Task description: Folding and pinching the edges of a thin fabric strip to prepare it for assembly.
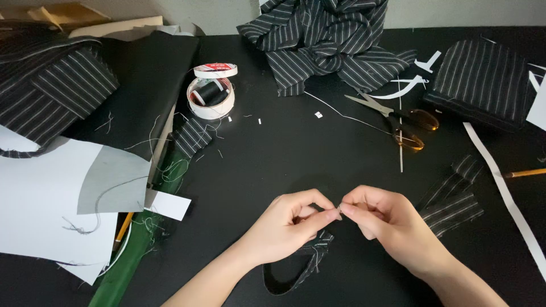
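Observation:
My left hand [293,224] and my right hand [381,219] meet fingertip to fingertip over the black table [284,153], pinching something very small between them, perhaps a needle or thread; I cannot tell which. A narrow strip of black pinstriped fabric [301,264] curls in a loop just under my left hand. Another small pinstriped piece [455,202] lies to the right of my right hand.
Scissors with amber handles [398,119] lie at the upper right. A round white tub with black thread spools [210,96] stands upper left of centre. Heaps of pinstriped cloth [330,40] sit at the back, white paper pieces [51,199] at left, a pencil [526,172] at right.

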